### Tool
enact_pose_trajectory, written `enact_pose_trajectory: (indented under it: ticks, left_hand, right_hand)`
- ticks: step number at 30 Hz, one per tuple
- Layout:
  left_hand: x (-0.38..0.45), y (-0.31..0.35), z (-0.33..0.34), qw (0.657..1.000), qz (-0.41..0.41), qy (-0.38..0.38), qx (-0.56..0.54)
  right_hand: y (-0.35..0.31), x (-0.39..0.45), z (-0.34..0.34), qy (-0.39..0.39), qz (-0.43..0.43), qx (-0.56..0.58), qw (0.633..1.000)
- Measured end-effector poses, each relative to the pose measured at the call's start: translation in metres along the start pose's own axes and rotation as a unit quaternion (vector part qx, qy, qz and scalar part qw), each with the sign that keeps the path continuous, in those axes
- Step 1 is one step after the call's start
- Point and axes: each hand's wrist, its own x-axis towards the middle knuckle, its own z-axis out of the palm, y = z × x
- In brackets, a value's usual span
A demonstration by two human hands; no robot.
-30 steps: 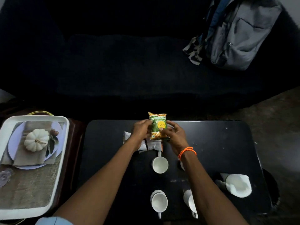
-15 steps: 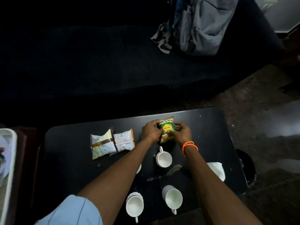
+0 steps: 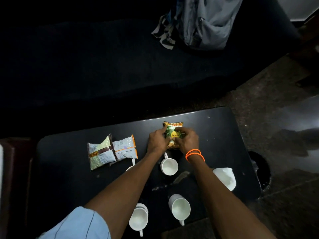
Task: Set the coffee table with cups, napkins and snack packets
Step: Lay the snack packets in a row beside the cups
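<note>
A green and yellow snack packet (image 3: 173,128) lies on the black coffee table (image 3: 69,169) toward its far edge. My left hand (image 3: 156,141) grips its left side and my right hand (image 3: 188,141), with orange beads at the wrist, grips its right side. Two more snack packets lie side by side to the left: a pale green one (image 3: 100,155) and a silver and orange one (image 3: 125,147). White cups stand nearer me: one (image 3: 169,166) just below my hands, two (image 3: 180,208) (image 3: 138,219) at the near edge, and another (image 3: 129,167) mostly hidden by my left forearm. A white napkin (image 3: 225,177) lies at the right.
A dark sofa (image 3: 103,66) runs behind the table, with a grey backpack (image 3: 207,23) on it. A white tray edge (image 3: 1,169) shows at the far left. Speckled floor lies to the right, with a dark round object (image 3: 259,169) beside the table's right edge.
My view has swung right, so the tray has left the frame. Both hands have carried the green packet rightward, away from the two other packets, and lowered it flatter to the table.
</note>
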Motion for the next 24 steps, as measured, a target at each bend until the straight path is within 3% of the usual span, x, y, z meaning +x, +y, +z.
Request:
enact_pose_trajectory:
  ticks: [4,8,14,18,21,24]
  left_hand:
    - [-0.005,-0.002,-0.014,1.000,-0.017,0.008,0.002]
    - [-0.013,-0.007,-0.050,0.996,-0.032,0.084,-0.025]
    - [-0.039,-0.044,-0.125,0.954,-0.081,0.277,-0.078]
    - [-0.056,-0.092,-0.164,0.884,-0.232,0.366,-0.173]
    - [-0.065,-0.126,-0.172,0.836,-0.376,0.294,-0.269]
    - [-0.077,-0.139,-0.173,0.805,-0.408,0.187,-0.387]
  right_hand:
    - [-0.013,-0.002,0.000,0.005,-0.006,-0.080,0.997]
    - [-0.049,-0.015,0.018,0.045,-0.095,-0.101,0.989]
    - [-0.112,-0.037,0.074,-0.144,-0.123,-0.048,0.981]
    - [-0.144,-0.054,0.111,-0.220,-0.111,-0.067,0.967]
    - [-0.159,-0.064,0.135,-0.255,-0.074,-0.093,0.960]
    - [-0.169,-0.076,0.150,-0.279,-0.074,-0.055,0.956]
